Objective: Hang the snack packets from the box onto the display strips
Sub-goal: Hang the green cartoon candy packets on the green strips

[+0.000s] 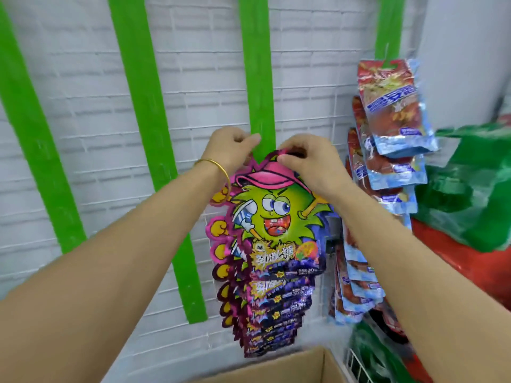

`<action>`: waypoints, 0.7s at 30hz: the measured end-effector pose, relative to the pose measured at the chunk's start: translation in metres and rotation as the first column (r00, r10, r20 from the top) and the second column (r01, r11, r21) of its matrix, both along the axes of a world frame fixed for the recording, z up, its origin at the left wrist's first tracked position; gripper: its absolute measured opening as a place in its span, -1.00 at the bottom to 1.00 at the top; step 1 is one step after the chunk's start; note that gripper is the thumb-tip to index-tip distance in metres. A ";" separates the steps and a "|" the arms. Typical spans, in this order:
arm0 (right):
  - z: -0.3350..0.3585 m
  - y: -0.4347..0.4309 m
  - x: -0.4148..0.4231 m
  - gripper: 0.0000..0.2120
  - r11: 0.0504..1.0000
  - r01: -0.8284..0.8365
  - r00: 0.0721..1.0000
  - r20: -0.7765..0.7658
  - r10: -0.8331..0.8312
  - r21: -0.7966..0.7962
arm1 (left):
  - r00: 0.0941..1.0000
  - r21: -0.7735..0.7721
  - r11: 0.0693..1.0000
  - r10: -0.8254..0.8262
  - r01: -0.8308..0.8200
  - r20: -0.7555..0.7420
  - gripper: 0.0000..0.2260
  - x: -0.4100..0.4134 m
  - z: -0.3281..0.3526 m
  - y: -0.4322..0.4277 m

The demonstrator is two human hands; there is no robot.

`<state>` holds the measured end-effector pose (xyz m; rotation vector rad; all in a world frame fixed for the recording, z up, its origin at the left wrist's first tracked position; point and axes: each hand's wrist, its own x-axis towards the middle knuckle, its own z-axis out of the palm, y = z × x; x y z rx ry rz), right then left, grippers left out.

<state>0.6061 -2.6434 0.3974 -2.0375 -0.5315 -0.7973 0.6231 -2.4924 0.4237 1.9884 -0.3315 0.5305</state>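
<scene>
A purple snack packet (273,217) with a green cartoon face and pink cap lies against the middle green display strip (257,78). My right hand (309,161) pinches the packet's top edge. My left hand (232,147) pinches the strip right beside that top edge. Several identical packets (271,322) hang in an overlapping column below it on the same strip. The cardboard box (298,366) shows its open corner at the bottom; its inside is hidden.
Two bare green strips (143,106) hang to the left on the white wire grid. On the right strip (387,29) hang several red and blue packets (392,111). Green and red bags (470,194) pile up at far right.
</scene>
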 end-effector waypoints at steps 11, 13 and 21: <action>0.007 0.016 0.024 -0.89 0.977 0.188 0.942 0.301 -0.150 -0.102 | 0.998 0.096 0.994 0.050 -0.046 -0.040 -0.65 0.001 0.008 -0.002; 0.002 0.014 0.024 -0.89 0.979 0.174 0.940 0.314 -0.132 -0.107 | 0.998 0.070 0.997 0.047 -0.043 -0.049 -0.64 0.002 0.007 -0.003; -0.016 0.009 0.022 -0.90 0.981 0.103 0.963 0.262 -0.057 -0.165 | 0.994 -0.073 0.997 -0.044 0.037 -0.097 -0.75 -0.003 -0.002 0.000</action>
